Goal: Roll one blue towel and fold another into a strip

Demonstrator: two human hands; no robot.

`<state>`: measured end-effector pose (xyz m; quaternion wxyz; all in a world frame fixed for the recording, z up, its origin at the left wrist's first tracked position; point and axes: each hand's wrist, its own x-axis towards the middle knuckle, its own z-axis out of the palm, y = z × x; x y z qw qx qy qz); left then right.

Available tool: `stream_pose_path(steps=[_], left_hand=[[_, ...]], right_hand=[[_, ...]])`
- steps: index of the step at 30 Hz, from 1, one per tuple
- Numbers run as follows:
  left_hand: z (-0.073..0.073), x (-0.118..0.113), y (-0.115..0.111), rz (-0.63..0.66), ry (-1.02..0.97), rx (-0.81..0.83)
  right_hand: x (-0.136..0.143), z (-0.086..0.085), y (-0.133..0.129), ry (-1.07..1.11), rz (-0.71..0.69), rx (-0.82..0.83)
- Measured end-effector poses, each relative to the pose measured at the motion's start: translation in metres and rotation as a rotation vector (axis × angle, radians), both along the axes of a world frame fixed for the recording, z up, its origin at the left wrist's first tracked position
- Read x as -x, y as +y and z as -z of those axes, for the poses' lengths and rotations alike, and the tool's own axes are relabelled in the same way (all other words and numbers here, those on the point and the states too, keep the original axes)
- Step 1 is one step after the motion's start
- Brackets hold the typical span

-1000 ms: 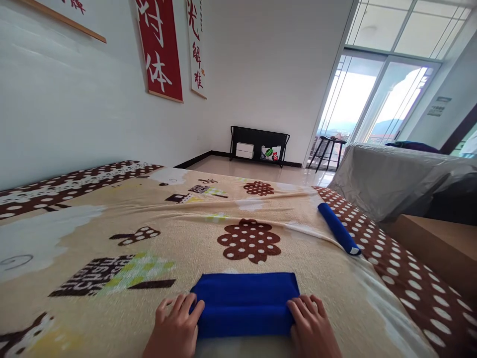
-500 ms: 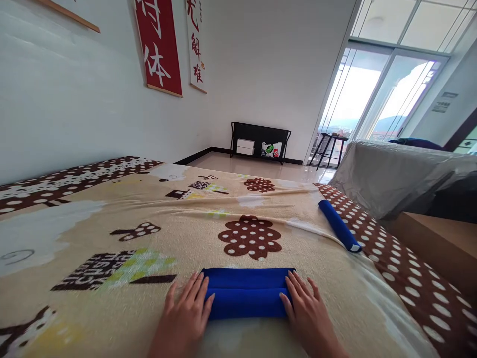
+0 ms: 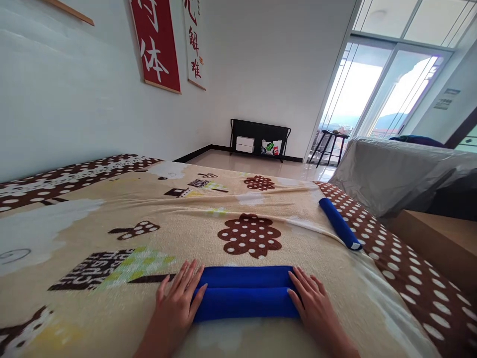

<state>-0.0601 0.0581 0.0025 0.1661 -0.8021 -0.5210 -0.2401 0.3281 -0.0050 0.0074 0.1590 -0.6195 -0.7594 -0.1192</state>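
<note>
A blue towel [image 3: 246, 292] lies on the bed, near the front edge, and it is partly rolled: the near part forms a thick roll and a flat strip is still behind it. The left hand [image 3: 178, 306] rests at the left end of this towel with the fingers stretched and flat, the fingertips [image 3: 197, 293] touching the cloth; it does not grasp anything. The right hand [image 3: 312, 303] is at the right end in the same way, open and flat, with its fingers touching the end of the roll. Both palms press on the blanket [image 3: 112, 233], which is beige with brown dotted tree shapes and a brown border with white dots. Farther away on the right side, on the brown border, a second blue towel [image 3: 339, 223] lies, already rolled into a tight cylinder, well apart from the hands. Right of the bed stands a wooden surface [image 3: 436, 238] and behind it a piece of furniture under a grey cover [image 3: 391, 169]. At the far wall there is a black shelf [image 3: 260, 130], low and open; inside it I see a white box [image 3: 245, 144] on the left and a white bag with coloured print [image 3: 271, 147] beside it. On the left wall hang a red banner [image 3: 154, 44] and a white banner [image 3: 194, 42] with characters. A small dark table [image 3: 330, 144] stands by the glass door.
</note>
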Motion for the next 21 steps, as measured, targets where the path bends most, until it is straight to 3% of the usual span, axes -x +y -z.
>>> stream_pose_path(steps=[3,6,8,11,15,18,21], left_hand=[[-0.008,-0.001,-0.024,0.091,0.061,-0.255],[-0.004,0.001,-0.043,0.232,0.147,-0.234],[0.002,0.003,-0.045,0.231,0.153,-0.174],[-0.004,-0.002,-0.03,0.166,0.103,-0.064],[-0.043,-0.039,0.006,0.087,0.079,0.253],[-0.058,-0.078,0.023,0.219,0.13,0.31],[-0.048,-0.098,0.03,0.378,0.171,0.348]], right_hand=[[0.0,0.003,-0.016,-0.106,-0.132,-0.303],[0.007,0.008,-0.028,-0.124,-0.283,-0.363],[0.01,0.008,-0.028,-0.081,-0.265,-0.335],[0.013,-0.003,-0.012,0.066,-0.148,-0.11],[0.032,-0.029,0.027,0.137,-0.058,0.09],[0.066,-0.033,0.049,0.107,-0.134,0.102],[0.091,-0.021,0.056,0.09,-0.256,0.125]])
